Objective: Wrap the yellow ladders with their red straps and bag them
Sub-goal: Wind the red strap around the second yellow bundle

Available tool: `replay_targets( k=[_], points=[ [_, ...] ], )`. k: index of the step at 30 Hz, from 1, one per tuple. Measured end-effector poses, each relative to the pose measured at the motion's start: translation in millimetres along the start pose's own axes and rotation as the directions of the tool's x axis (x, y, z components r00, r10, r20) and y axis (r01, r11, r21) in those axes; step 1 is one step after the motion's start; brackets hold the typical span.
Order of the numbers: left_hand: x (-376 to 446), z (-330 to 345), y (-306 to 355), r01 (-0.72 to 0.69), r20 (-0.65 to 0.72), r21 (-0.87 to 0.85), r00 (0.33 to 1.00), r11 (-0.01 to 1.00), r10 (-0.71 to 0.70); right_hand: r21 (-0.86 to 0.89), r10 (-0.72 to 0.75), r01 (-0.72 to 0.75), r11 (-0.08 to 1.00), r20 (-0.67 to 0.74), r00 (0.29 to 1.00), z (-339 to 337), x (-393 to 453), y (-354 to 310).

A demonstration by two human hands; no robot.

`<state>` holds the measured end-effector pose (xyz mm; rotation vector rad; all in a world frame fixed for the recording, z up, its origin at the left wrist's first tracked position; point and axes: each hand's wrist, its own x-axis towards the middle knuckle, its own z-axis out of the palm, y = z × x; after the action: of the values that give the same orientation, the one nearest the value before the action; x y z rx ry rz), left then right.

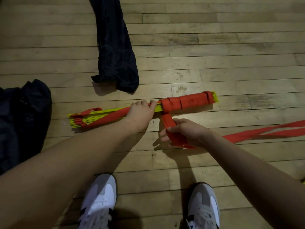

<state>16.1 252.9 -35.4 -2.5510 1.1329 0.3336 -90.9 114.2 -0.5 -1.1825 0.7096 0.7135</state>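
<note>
Both forearms bare, no sleeves in view, no watch or rings seen on left hand (142,113) or right hand (184,133). Two low trainers: left shoe (100,200), right shoe (204,207). Each has a grey upper, a white side panel, white laces and a dark edge at the sole. Nothing else of the clothing shows.

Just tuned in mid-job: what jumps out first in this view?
The bundle of yellow ladder rungs lying across the wooden floor at centre, its right half already bound in red strap. The left hand holds the bundle down at its middle while the right hand grips the loose strap, which trails off to the right. A dark bag lies just beyond the bundle.
</note>
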Motion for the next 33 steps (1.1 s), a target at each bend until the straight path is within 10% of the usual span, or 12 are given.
replay_targets(
  k=[33],
  points=[
    [16.0, -11.9, -1.0, 0.167, -0.105, -0.137, 0.978, 0.976, -0.182, -0.207, -0.14, 0.105, 0.973, -0.16, 0.977, 1.1, 12.0, -22.7]
  ],
)
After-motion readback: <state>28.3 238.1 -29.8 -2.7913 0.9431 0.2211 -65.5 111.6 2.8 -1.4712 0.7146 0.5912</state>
